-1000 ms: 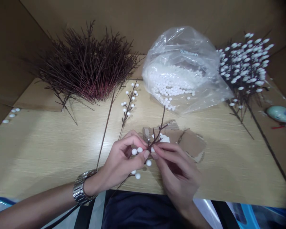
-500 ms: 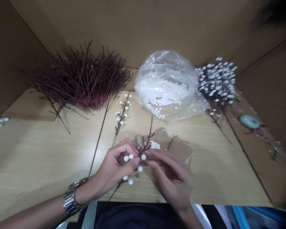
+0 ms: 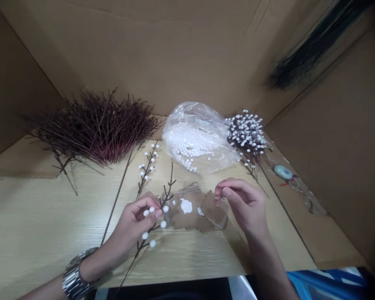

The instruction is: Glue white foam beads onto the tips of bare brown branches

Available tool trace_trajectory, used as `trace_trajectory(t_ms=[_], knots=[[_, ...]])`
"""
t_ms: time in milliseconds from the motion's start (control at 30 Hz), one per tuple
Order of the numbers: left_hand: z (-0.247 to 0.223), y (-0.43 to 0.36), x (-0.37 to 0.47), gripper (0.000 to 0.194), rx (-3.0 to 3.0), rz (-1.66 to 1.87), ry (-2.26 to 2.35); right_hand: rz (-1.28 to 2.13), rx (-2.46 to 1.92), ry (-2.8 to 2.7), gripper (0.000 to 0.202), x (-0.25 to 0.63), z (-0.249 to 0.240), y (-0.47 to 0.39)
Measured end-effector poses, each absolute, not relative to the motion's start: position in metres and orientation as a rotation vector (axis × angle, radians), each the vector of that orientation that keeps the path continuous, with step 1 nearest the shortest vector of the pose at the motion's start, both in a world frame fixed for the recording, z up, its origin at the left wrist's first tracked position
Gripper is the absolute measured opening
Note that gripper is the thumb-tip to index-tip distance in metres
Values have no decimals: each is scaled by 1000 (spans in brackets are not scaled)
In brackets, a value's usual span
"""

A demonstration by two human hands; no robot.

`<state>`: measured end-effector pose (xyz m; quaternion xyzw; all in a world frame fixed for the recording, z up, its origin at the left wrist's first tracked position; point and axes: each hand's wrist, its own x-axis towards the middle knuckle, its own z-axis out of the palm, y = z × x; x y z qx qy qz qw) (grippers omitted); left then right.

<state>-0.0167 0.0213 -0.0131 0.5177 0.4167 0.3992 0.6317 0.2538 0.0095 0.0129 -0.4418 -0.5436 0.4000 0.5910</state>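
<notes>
A brown twig [image 3: 168,192] with several white balls on its lower branches is pinched between the thumb and fingers of my left hand [image 3: 137,221]. Its upper branches are bare. My right hand [image 3: 245,204] hovers apart from it, past the right end of a torn cardboard piece [image 3: 178,218]; its fingertips are pressed together, and what they hold, if anything, is too small to name. White glue-like patches [image 3: 186,206] lie on the cardboard. Behind it rests a clear plastic bag [image 3: 196,137] of white balls.
Bare brown twigs [image 3: 103,129] are heaped at the back left. One ball-tipped twig [image 3: 147,166] lies left of the bag, a bunch of them [image 3: 246,133] right of it. A pale green oval object [image 3: 283,172] sits farther right.
My right hand has let go of the twig and moved away to the right. My left hand still holds the twig. The view has shifted, and more of the cardboard with its white patches shows.
</notes>
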Motion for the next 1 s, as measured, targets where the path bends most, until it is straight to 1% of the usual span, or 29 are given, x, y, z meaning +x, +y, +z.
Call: trace_trajectory(t_ms=[167,300,333,400,467,567,633,700,733,800,900,1000], knots=[[-11,20,-17,26,1229,864,989,1110,-828,-1139,8,248,14,6],[-12,19,-18,26,1237,852,993,1122,-804,-1137,1,249,13,6],[-13,19,-18,26,1235,855,994,1094,-831,-1161,5,250,12,5],[-13,19,-18,26,1228,867,995,963,-949,-1263,20,251,12,4],[-13,20,-18,25,1223,877,990,690,-1185,-1489,36,254,15,6],[-15,20,-18,24,1222,882,980,281,-1494,-1821,47,262,22,25],[-17,20,-18,25,1220,885,969,219,-1576,-1938,41,270,27,47],[-20,20,-18,25,1212,887,959,218,-1646,-2020,21,278,27,73],[-21,20,-19,25,1209,888,954,206,-1699,-2046,17,281,25,85],[-22,21,-19,25,1207,898,947,191,-1819,-2074,20,286,18,105],[-20,21,-19,24,1201,920,943,203,-1978,-2082,17,288,2,122],[-16,21,-19,24,1186,926,944,225,-2048,-2073,17,286,-7,126]])
